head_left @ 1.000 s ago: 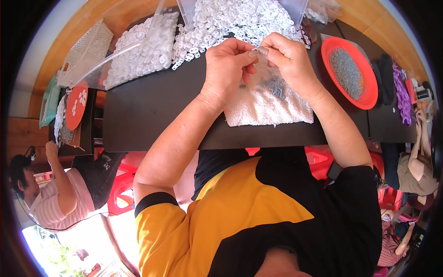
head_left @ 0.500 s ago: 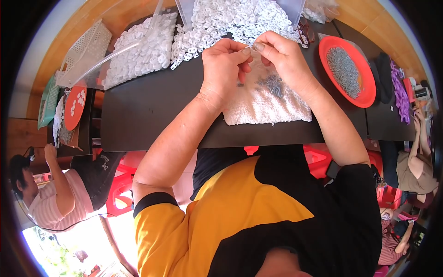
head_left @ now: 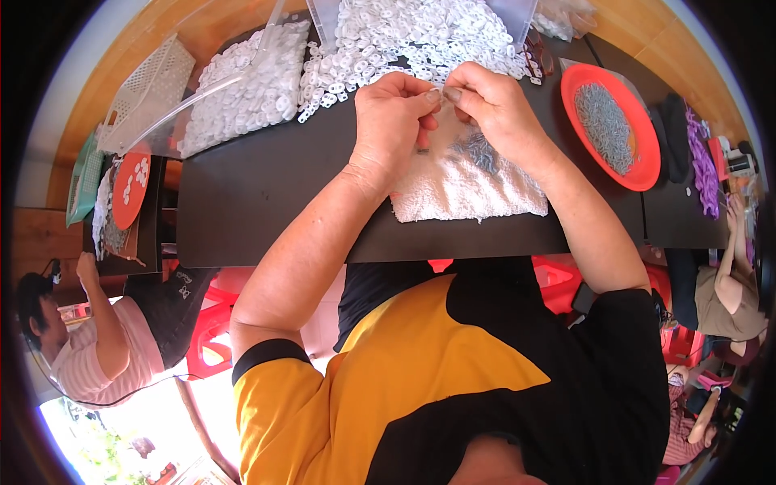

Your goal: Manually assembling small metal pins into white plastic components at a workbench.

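1) Dark table, reaching past both sides of the person
2) Heap of white pieces, at the table's far side, beyond the hands
3) Pale towel, between the forearms
4) Red dish, right of the towel, holding grey metal bits
5) Left hand and right hand, thumb and fingertips pinched together on each; cannot tell what is between
6) Small grey pile, on the towel

Beneath the right grip, a cloth bears a hardware pile; loose pieces lie beyond; rightward, a bowl.
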Demonstrator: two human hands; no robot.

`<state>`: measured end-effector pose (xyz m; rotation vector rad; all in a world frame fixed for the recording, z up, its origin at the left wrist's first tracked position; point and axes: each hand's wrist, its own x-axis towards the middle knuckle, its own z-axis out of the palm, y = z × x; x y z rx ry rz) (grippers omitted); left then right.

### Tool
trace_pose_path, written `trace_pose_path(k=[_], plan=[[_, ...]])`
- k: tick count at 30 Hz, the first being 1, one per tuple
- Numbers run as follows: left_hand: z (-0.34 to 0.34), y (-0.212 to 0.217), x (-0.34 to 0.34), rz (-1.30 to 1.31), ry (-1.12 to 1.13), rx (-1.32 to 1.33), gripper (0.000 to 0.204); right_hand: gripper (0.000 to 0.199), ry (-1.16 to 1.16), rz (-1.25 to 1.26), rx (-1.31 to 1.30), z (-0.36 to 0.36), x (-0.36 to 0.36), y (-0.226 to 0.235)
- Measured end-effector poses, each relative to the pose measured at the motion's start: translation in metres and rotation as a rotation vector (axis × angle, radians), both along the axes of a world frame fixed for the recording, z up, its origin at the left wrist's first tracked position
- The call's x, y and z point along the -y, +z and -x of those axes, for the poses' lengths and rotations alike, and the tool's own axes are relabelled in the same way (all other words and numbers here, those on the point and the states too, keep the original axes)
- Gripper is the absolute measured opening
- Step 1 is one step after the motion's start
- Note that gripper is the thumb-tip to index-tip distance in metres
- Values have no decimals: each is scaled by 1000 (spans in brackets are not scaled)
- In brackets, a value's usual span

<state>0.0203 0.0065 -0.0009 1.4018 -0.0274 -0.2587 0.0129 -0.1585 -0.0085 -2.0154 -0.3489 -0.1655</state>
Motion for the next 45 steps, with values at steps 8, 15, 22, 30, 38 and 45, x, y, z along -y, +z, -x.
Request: trace_pose_path(k=[8, 15, 22, 30, 38, 45], plan=[[3, -10, 6, -13, 59, 10, 5, 7, -12, -43, 10, -1, -7, -10], [3, -5, 2, -18, 27, 12, 7, 9, 9, -275, -288, -6, 6, 10], [6, -29, 7, -96, 5, 336, 6, 14, -41, 513, 274, -53, 5, 6], [2, -13, 1, 103, 42, 153, 9, 13, 64, 853, 338, -82, -6, -3], [-9, -7, -6, 282, 88, -70, 11, 13, -111, -60, -162, -77, 7, 7], [-5, -3, -6, 303, 31, -37, 13, 14, -45, -312, -338, -24, 11, 35]])
